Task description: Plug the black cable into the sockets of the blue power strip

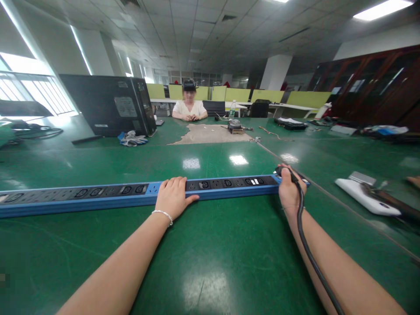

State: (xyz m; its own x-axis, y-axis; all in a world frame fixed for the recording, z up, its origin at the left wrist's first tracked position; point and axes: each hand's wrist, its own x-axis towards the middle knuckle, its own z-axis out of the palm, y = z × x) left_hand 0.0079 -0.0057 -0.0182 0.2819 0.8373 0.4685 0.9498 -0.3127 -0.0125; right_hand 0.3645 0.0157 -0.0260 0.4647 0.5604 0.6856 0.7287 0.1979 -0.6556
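A long blue power strip (pixel 216 188) with a row of black sockets lies across the green table, running out of view at the left. Over its middle rests my left hand (pixel 173 196), fingers wrapped over the far side and thumb along the near edge. At the strip's right end, my right hand (pixel 290 189) is closed on the black plug of a thick cable (pixel 303 236). The cable runs from the hand down along my right forearm and out at the bottom. Exactly how the plug meets the strip's end is hidden by the fingers.
A black computer case (pixel 114 105) and gloves (pixel 132 138) stand at the back left. Behind the brown sheet (pixel 213 133) sits a person (pixel 189 107). A white device (pixel 367 197) lies at the right, and a bottle (pixel 232 110) at the back.
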